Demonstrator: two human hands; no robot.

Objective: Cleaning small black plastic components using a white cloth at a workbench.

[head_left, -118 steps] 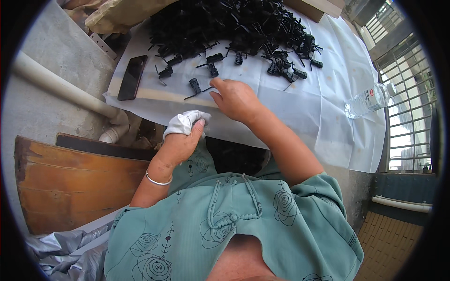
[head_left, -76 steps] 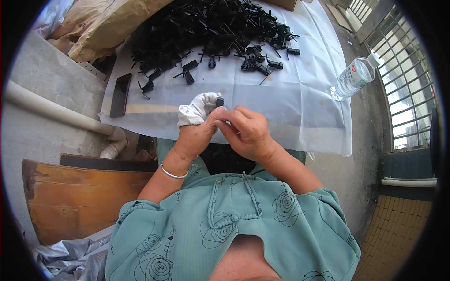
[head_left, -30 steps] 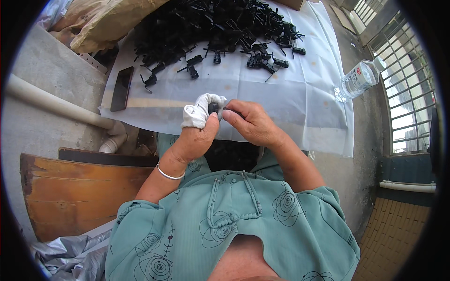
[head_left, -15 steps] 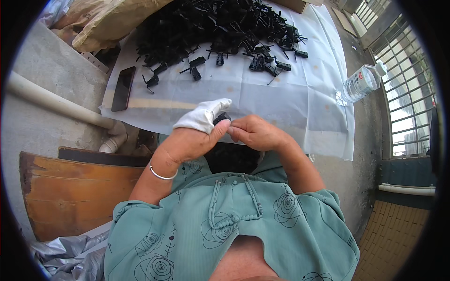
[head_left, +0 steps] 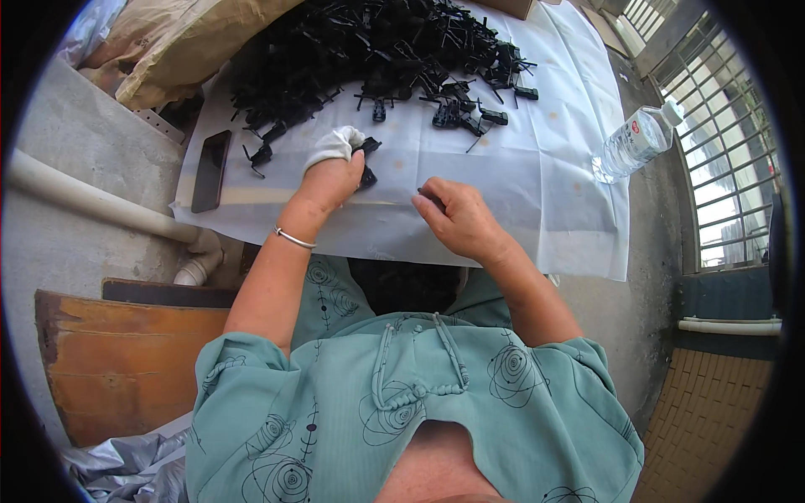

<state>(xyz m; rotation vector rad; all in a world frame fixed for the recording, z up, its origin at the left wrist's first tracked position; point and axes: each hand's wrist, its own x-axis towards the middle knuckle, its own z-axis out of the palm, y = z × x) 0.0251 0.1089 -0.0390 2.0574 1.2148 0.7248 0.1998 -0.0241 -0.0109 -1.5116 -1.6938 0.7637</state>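
My left hand (head_left: 329, 178), with a white cloth wrapped over its fingers and a thin bracelet at the wrist, reaches out over the white sheet (head_left: 520, 184) and holds a small black plastic part (head_left: 366, 162). My right hand (head_left: 455, 220) hovers over the sheet's near edge with its fingers curled; I see nothing in it. A big heap of black plastic parts (head_left: 369, 50) covers the far side of the sheet, and a few loose ones (head_left: 466, 117) lie nearer.
A dark phone (head_left: 210, 170) lies at the sheet's left edge. A clear water bottle (head_left: 631, 142) lies at the right. Brown sacks (head_left: 180, 42) sit far left, a white pipe (head_left: 92, 205) and a wooden board (head_left: 126, 360) lie left, and a window grille (head_left: 721, 109) stands right.
My hands were together close to my chest over the black part. They have separated: the left has stretched out toward the heap with the part, the right has drawn a little to the right.
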